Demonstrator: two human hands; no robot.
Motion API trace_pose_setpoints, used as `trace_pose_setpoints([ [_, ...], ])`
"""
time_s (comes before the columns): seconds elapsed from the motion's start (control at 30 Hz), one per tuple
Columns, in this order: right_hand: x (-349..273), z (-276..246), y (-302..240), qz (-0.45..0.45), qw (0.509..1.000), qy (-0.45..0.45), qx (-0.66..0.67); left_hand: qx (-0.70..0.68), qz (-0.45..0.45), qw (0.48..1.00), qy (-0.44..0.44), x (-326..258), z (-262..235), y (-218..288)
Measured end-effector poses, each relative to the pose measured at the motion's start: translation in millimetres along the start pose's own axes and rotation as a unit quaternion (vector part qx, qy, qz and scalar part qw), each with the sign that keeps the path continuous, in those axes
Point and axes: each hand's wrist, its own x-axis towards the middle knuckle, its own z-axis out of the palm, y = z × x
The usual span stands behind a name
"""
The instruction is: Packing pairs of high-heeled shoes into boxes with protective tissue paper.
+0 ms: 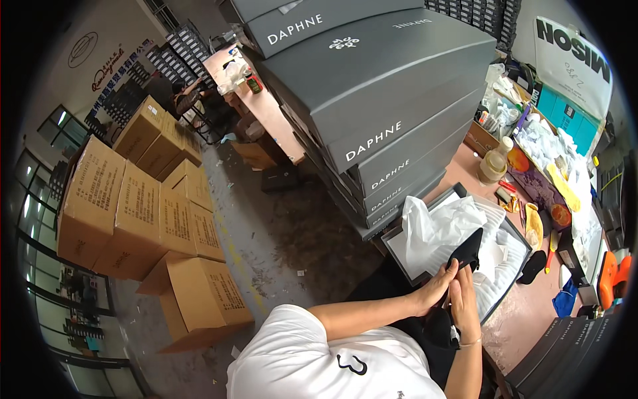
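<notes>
A black shoe [466, 251] is held with its toe up over an open grey shoe box [506, 223] lined with crumpled white tissue paper [432, 226]. My left hand [435, 290] grips the shoe's lower part from the left. My right hand [465, 304] clasps it from the right, wrist pointing down, and touches the left hand. The shoe's lower end is hidden behind my hands. The box lies on a pink table [525, 312] in front of me.
A tall stack of closed grey shoe boxes [385, 100] stands just behind the open box. Brown cartons [133, 206] are piled on the floor at left. A plastic bottle [495, 163], a black shoe part [531, 267], tools and scraps clutter the table at right.
</notes>
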Motion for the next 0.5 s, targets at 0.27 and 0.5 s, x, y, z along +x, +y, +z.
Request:
trace_pose_setpoints([
  [0.27, 31.4, -2.1, 43.7, 0.103, 0.987, 0.119, -0.020, 0.137, 0.118, 0.983, 0.041, 17.6, 15.9, -29.7],
  [0.5, 18.3, -1.5, 27.1, 0.022, 0.987, 0.155, -0.024, 0.282, 0.118, 0.952, 0.019, 5.0, 29.6, 29.7],
])
